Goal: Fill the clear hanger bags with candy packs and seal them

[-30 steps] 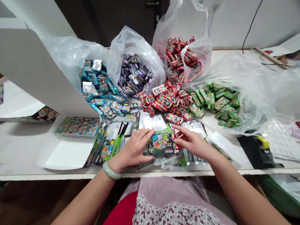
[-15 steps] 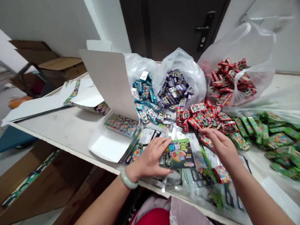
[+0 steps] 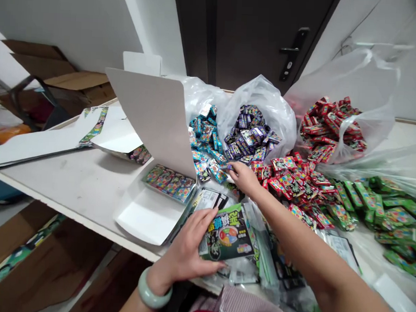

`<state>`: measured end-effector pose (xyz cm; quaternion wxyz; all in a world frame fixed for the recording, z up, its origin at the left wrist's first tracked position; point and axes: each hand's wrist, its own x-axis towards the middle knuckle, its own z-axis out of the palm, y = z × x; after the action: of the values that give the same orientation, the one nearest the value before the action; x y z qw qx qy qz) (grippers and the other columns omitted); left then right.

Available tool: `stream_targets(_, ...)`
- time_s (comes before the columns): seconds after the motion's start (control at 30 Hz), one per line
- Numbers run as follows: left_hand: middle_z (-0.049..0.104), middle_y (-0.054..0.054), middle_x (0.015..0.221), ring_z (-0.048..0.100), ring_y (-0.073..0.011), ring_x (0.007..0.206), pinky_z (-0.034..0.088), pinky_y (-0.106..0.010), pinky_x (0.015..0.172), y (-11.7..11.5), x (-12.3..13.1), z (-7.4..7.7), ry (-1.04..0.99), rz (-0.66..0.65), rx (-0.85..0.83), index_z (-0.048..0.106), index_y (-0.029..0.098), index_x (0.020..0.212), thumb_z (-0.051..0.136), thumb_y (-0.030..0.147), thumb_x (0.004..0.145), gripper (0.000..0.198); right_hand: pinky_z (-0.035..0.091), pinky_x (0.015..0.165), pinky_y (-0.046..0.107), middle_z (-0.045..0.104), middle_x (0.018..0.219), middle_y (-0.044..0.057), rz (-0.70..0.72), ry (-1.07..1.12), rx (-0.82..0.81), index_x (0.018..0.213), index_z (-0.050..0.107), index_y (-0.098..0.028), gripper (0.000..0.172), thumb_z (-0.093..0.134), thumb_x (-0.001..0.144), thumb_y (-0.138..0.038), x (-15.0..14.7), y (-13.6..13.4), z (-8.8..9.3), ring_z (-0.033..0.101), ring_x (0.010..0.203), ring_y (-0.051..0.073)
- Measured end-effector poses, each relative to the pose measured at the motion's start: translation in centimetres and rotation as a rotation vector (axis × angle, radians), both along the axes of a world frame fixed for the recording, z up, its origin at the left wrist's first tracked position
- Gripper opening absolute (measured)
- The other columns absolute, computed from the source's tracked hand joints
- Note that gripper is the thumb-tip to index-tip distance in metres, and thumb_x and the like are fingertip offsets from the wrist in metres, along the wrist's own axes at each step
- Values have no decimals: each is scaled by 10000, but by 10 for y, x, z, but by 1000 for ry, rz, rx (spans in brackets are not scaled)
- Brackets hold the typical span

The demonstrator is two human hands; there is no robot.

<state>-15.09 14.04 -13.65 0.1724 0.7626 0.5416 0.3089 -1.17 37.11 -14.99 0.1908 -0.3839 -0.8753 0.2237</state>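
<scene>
Left hand (image 3: 183,251) grips a glossy green packet (image 3: 228,234); right hand (image 3: 244,178) nears foil packets (image 3: 207,163).

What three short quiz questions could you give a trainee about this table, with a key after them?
1. Which hand wears the pale green bangle?
2. True or false: the right hand rests on the printed green-and-black packet.
3. The small packets in the rightmost upright clear plastic bag are: A blue, B purple, C red.

Key: 1. The left hand. 2. False. 3. C.
</scene>
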Motion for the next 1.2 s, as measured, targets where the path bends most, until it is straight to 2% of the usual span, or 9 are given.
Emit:
stream_targets(0.07,389,-157,1416,406,-355,1293,391,-550,1076,2,-4,0,-11,11,9,143,245,1502,755,481,713,1026,455,914,360,655,1136,96,16,120,-74,1135,615,-192,265,499,903,-250,33,-8,11,589,1062,217)
stream_targets(0.23,384,-156,1417,410,-356,1290,385,-552,1078,6,-9,-4,0,27,29,183,233,1494,714,486,754,945,496,645,288,660,906,22,-46,413,-593,1086,607,-220,312,617,821,-384,129,-47,30,605,749,154)
stream_targets(0.4,399,-157,1405,415,-360,1281,388,-557,1066,16,0,-4,92,-1,55,186,238,1490,710,446,774,912,452,576,252,663,802,8,-292,457,-688,1009,631,-189,378,697,731,-436,181,-74,37,587,681,136)
stream_targets(0.5,415,-159,1389,419,-364,1269,393,-568,1053,23,16,-3,173,-68,55,176,234,1492,732,417,760,937,476,668,294,698,889,36,-304,469,-611,971,680,-188,341,658,756,-451,191,-84,47,612,751,159)
stream_targets(0.67,407,-157,1388,398,-353,1278,389,-550,1064,34,45,-4,219,-194,44,172,222,1494,760,406,731,981,482,766,334,682,966,61,-317,536,-291,960,681,-197,255,624,809,-394,193,-105,54,614,871,189)
stream_targets(0.9,423,-157,1376,417,-358,1251,401,-554,1047,46,66,0,204,-262,108,202,216,1493,754,413,723,968,462,755,338,637,829,36,-199,394,-144,773,637,-213,135,625,840,-330,196,-120,49,592,811,178)
stream_targets(1.0,430,-164,1365,428,-356,1240,403,-547,1042,46,71,-1,209,-281,122,206,205,1491,763,399,715,975,453,797,350,644,870,38,-142,350,-194,847,663,-220,111,579,863,-291,195,-123,45,592,854,184)
stream_targets(1.1,425,-174,1364,425,-358,1246,407,-543,1037,45,76,-5,185,-266,107,195,187,1490,767,413,705,997,471,749,331,652,956,54,-263,451,-279,983,627,-214,164,574,859,-306,185,-127,33,596,828,181)
stream_targets(1.2,444,-167,1353,438,-360,1238,409,-554,1030,44,79,-8,165,-235,114,194,196,1489,765,435,696,1006,478,729,335,633,973,75,-408,502,-188,1003,582,-202,199,559,866,-344,173,-130,19,585,819,192)
